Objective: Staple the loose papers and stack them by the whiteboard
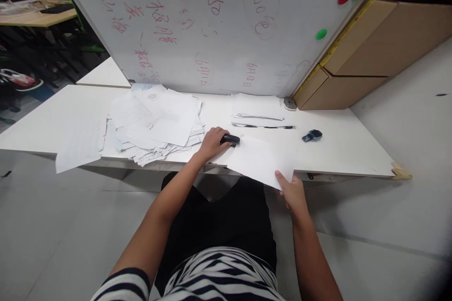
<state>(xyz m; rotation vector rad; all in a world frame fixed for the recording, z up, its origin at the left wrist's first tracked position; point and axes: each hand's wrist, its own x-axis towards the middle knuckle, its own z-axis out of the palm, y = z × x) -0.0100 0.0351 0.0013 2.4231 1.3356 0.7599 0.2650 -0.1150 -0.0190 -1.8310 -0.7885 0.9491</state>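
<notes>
My left hand (213,144) is closed around a small black stapler (231,139) on the white table. The stapler's front end is at the upper left corner of a white sheet of paper (259,160); whether the corner lies between its jaws I cannot tell. My right hand (293,193) pinches the paper's lower right corner, thumb on top, and that part juts over the table's front edge. How many sheets it holds does not show. Left of my left hand spreads a messy heap of papers (158,115), some printed.
Behind the table (339,150) stands a whiteboard (219,47) with red writing and magnets. Cardboard boxes (363,47) are stacked at the right. A dark blue object like a watch (312,135) and more papers (257,106) lie on the table.
</notes>
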